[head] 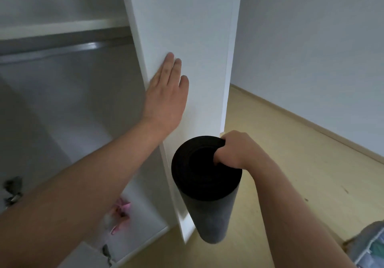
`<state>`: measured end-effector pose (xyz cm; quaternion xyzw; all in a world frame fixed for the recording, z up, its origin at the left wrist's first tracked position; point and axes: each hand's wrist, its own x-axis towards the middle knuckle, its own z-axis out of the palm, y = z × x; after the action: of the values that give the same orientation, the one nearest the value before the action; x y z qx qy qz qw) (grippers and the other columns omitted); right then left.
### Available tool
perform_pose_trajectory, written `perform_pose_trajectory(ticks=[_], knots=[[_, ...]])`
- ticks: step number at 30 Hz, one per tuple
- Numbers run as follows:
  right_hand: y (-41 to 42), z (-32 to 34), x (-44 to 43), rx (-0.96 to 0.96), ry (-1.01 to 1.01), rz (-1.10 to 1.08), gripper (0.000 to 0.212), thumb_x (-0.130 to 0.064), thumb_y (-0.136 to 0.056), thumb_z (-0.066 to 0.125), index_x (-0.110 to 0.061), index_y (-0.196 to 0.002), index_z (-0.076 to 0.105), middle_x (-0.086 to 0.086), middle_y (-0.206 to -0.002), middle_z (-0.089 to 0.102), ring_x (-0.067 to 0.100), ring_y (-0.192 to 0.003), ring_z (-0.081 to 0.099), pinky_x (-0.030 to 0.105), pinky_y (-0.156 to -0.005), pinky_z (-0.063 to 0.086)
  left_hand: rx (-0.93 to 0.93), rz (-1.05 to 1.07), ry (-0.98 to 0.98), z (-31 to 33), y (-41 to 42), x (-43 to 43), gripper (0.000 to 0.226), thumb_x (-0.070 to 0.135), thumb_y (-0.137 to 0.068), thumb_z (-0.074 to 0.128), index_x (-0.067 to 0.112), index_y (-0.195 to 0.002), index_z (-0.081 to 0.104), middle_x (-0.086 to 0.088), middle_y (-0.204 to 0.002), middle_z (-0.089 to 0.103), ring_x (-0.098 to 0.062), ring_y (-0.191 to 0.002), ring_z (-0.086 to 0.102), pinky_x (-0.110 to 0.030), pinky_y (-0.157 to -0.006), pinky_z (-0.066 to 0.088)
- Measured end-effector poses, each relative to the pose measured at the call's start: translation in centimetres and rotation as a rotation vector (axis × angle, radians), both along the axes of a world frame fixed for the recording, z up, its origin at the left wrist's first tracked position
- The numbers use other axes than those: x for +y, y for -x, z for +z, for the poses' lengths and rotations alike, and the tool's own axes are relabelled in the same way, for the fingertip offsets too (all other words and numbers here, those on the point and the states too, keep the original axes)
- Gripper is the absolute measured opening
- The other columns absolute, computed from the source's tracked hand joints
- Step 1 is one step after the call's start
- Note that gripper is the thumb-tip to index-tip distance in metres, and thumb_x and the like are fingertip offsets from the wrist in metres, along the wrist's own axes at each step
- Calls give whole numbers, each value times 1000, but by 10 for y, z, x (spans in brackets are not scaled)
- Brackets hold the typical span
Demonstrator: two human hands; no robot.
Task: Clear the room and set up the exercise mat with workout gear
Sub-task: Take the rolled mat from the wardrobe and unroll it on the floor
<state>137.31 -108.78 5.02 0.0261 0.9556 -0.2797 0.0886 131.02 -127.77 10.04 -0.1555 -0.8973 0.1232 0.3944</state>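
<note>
A: Where are the person's hands?

B: The left hand (166,93) lies flat on the white wardrobe door (187,28), near its edge. Its fingers are straight and close together, pointing up. The thumb is out of sight.

A: And the other?

B: The right hand (234,151) grips the rolled mat (207,195) at its top end. The fingers are hooked down into the hollow core and the rest of the hand is outside the roll.

A: Where is the mat, then?

B: It is black and roughly upright, just right of the door's lower part and over the pale wooden floor (291,163). Whether its lower end touches the floor cannot be told.

A: Is the wardrobe open?

B: Yes. Left of the door the inside shows a white shelf (62,27) with a metal rail (62,49) just beneath it. At the bottom, partly behind the left forearm, lies a pink thing (122,207), too blurred to name.

A: Anything else?

B: A plain pale wall (311,39) stands to the right, meeting the floor along a skirting line.
</note>
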Motion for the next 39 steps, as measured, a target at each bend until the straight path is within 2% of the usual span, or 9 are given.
perform_pose_trajectory(ticks=[2,5,9,15,20,30,34,39], knots=[[7,7,-2,25,9,-3,20,-25,-66,72,-11,-78,65,4,-78,67,23,-71,66,30,-55,50,10,15,29,-2,2,-5,45,-2,-86,40,-2,-128,57,-23,-160,34,-39,-154,18,-45,-124,20],[15,16,-6,58,9,-8,19,-24,-67,69,-11,-78,63,4,-78,66,23,-70,65,28,-53,44,1,77,81,-1,5,-10,55,4,-88,29,-1,-140,48,-21,-163,28,-37,-156,13,-45,-126,18],[24,25,-10,103,27,-21,18,-23,-66,68,-10,-78,64,4,-75,66,23,-69,64,27,-52,43,-29,140,126,1,14,-22,64,10,-88,26,0,-151,36,-19,-167,17,-37,-157,5,-46,-127,10],[37,33,-17,118,44,-39,19,-24,-64,68,-12,-78,65,4,-74,67,24,-69,65,28,-54,46,-65,128,198,4,32,-53,60,13,-93,22,9,-148,45,-16,-169,15,-39,-156,4,-48,-127,10],[47,35,-22,119,63,-60,21,-24,-64,67,-11,-80,65,4,-75,67,24,-69,65,28,-54,48,-69,190,259,7,46,-68,61,15,-95,20,17,-152,41,-12,-170,10,-38,-156,3,-49,-126,8],[57,34,-33,135,92,-57,25,-23,-61,64,-8,-81,66,5,-73,67,27,-67,65,28,-56,48,-173,382,338,12,65,-73,66,19,-99,33,24,-162,13,-9,-170,-11,-36,-155,-15,-57,-125,-1],[58,33,-36,133,109,-49,27,-22,-60,63,-6,-82,66,5,-71,65,26,-64,62,29,-58,49,-218,410,339,15,73,-75,70,20,-99,38,24,-163,9,-9,-170,-14,-37,-154,-19,-59,-124,0],[57,32,-36,128,123,-31,28,-21,-63,65,-5,-85,67,9,-78,70,27,-69,66,28,-57,48,-275,423,363,18,76,-76,71,19,-100,38,24,-163,5,-10,-169,-17,-37,-154,-21,-59,-124,0]])
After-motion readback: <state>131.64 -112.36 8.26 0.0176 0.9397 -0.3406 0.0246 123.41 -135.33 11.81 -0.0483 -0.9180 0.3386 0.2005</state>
